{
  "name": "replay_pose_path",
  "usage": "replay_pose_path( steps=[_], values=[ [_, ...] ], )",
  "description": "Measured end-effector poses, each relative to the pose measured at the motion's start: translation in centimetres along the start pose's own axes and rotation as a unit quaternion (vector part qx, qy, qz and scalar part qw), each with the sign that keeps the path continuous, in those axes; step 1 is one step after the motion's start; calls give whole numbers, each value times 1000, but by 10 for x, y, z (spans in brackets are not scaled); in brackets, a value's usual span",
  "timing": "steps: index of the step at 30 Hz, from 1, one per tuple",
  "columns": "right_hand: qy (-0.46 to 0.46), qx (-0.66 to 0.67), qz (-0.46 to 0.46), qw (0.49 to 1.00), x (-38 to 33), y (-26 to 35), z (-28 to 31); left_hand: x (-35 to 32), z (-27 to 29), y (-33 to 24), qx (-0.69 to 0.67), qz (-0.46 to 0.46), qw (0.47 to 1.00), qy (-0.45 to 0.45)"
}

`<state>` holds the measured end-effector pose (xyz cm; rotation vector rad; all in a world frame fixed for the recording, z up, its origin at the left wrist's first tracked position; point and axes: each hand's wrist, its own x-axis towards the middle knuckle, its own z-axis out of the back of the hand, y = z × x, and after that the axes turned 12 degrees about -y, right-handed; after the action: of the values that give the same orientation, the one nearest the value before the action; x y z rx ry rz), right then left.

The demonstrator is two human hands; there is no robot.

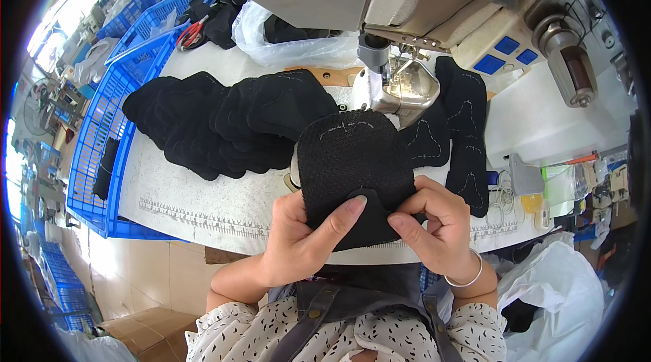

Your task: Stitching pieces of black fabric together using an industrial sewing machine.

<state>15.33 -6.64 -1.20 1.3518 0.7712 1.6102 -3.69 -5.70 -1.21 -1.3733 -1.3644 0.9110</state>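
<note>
Left hand (298, 240) and right hand (434, 223): each grip pinched on black knit piece (352, 172) | held above tabletop (203, 199) edge, before sewing machine (400, 84) | risk: small patch (356, 194) slipping askew under loosened thumbs

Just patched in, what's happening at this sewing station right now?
A person at a sewing machine holds a black knit piece with both hands. The left hand pinches its lower edge with the thumb on top; the right hand grips the lower right corner. The piece lies in front of the needle area. A stack of similar black pieces sits to the left on the white table.
</note>
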Motion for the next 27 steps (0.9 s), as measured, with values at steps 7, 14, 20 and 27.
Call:
replay_pose_path(
  steps=[7,14,20,27],
  values=[
    [-13,21,22,999,1,-1,-2,5,0,-2,-30,30,999,-24],
    [-31,68,7,997,-1,-5,-3,11,3,-9,-56,35,998,-20],
    [-28,98,-5,995,1,-1,-2,14,2,-11,-46,28,998,-34],
    [-35,116,-15,993,1,-2,-3,16,1,-9,-53,18,998,-27]
  ],
)
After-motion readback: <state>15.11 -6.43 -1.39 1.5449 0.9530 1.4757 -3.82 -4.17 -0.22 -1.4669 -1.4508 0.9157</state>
